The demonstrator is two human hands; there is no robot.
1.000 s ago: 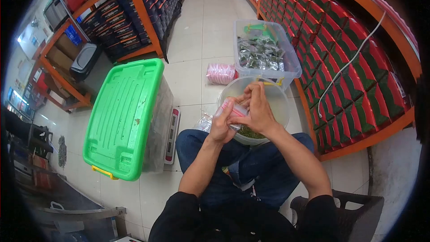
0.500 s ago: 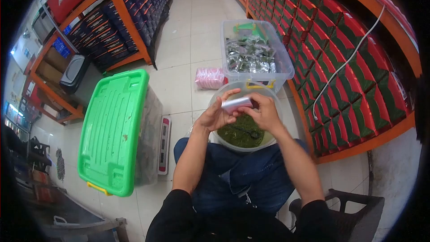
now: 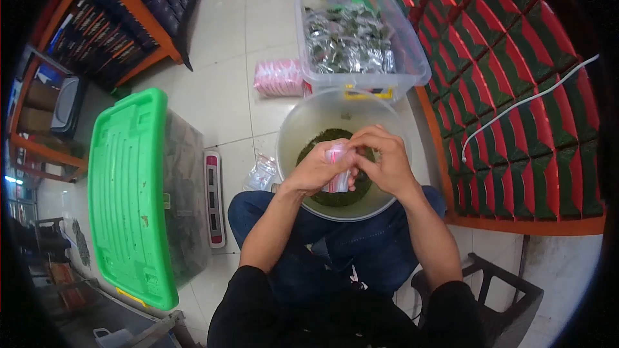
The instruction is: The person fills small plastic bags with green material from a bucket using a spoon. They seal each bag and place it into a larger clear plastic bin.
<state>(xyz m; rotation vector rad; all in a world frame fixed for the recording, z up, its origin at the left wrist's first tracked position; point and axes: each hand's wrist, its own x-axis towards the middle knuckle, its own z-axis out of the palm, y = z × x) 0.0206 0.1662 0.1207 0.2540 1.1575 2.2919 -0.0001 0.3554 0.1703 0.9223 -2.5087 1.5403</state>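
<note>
My left hand (image 3: 317,169) is closed around a small bundle of clear zip bags (image 3: 338,183) with pinkish-red lines, held upright. Thumb and fingers of my right hand (image 3: 389,160) pinch at the bundle's upper right edge; whether they grip one bag or several is too small to tell. Both hands are over a round translucent tub (image 3: 293,119) between my knees. Dark green, leafy crumbled stuff (image 3: 332,135) covers the tub's bottom, partly hidden by my hands.
Ahead stands a clear bin (image 3: 412,77) of filled small bags (image 3: 348,38). A pink plastic pack (image 3: 278,77) lies beside it. Loose clear bags (image 3: 261,174), a flat pink-and-white device (image 3: 213,200) and a green-lidded box (image 3: 129,200) are leftward. Red-green packs (image 3: 509,116) line the right shelf.
The bag bundle has turned from lying sideways to upright, and my left fingers have closed around it. My right hand has shifted to its top edge. The camera view has tilted down.
</note>
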